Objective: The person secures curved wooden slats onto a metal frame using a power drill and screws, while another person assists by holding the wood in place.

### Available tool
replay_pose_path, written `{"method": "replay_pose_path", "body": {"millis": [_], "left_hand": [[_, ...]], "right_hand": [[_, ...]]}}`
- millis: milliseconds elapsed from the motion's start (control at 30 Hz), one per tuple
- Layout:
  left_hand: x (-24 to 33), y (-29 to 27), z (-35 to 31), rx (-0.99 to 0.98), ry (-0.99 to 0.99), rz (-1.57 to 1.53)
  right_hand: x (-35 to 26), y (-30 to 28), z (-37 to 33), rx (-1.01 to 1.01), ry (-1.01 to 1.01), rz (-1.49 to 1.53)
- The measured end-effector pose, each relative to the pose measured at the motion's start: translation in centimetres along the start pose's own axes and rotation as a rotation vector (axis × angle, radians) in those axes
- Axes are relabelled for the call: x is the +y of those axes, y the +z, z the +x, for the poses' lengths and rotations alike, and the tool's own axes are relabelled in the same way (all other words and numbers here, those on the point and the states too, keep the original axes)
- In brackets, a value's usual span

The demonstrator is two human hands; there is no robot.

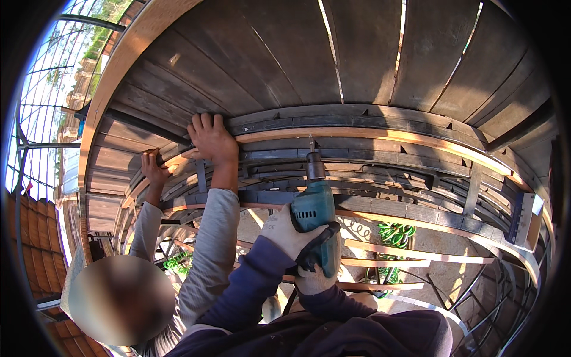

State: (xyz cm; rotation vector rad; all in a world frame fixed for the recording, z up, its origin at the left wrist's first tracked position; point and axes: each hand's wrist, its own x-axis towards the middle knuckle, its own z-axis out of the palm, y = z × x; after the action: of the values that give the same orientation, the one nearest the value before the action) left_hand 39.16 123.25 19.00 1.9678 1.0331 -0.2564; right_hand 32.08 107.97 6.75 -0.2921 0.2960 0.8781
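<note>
Facing broad planks (291,53) well ahead of left hand (278,227) and right hand (315,282). Pointing toward a curved wooden strip (348,132) nearer by, apparently braced by a co-worker's hand (214,140). Gripping a drill (316,208) in both, likely to steady its slim bit (311,144).

At the far right, a small open box (527,221), blue-grey outside with pale inner flaps, sits tilted by the curved edge. Below, on the pale ground (440,238), lies a cluster of green loops (395,233) with light stripes; a smaller green clump (177,262) shows farther left. Several loose wooden strips (419,252) run roughly side by side above that ground. Along the left rim, thin dark bars (50,145) cross against bright sky, with green foliage (98,38) behind and brown tile-like panels (35,238) lower down.
</note>
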Motion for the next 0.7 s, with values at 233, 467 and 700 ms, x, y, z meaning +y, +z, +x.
{"method": "replay_pose_path", "body": {"millis": [233,467,700], "left_hand": [[0.1,-0.4,0.3,0.019,-0.024,-0.005],[2.1,-1.4,0.2,0.033,-0.013,0.148],[-1.6,-0.8,3.0,-0.155,0.004,-0.127]], "right_hand": [[-1.9,4.1,0.8,0.138,-0.024,-0.282],[-1.8,3.8,1.4,0.186,-0.041,-0.481],[-2.3,6.6,2.9,0.224,-0.167,-0.226]]}}
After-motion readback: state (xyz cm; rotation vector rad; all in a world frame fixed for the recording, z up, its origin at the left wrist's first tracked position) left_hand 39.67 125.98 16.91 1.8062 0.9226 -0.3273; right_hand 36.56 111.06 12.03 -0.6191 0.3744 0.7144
